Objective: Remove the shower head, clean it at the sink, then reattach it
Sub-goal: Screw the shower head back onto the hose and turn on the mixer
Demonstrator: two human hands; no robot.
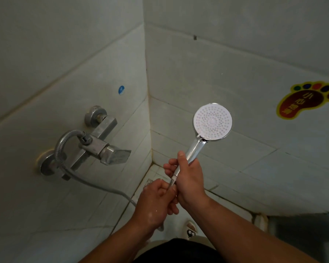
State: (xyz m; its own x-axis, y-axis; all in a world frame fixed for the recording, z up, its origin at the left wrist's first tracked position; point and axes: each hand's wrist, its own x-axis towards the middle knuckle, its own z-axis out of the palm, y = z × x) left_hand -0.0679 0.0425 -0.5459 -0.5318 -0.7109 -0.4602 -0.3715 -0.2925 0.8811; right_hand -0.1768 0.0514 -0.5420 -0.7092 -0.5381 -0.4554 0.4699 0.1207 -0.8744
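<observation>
The right hand (pixel 189 180) curls its fingers (pixel 170 167) round the handle of the shower head (pixel 213 121), which slants up and right. Just below the handle's end, on the same axis, the left hand (pixel 155 203) pinches the hose (pixel 95 184) at its coupling.

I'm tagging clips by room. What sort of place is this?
Most likely a bathroom shower corner: tiled walls, a wall mixer tap with a hose, and a shower head in the right hand.
</observation>
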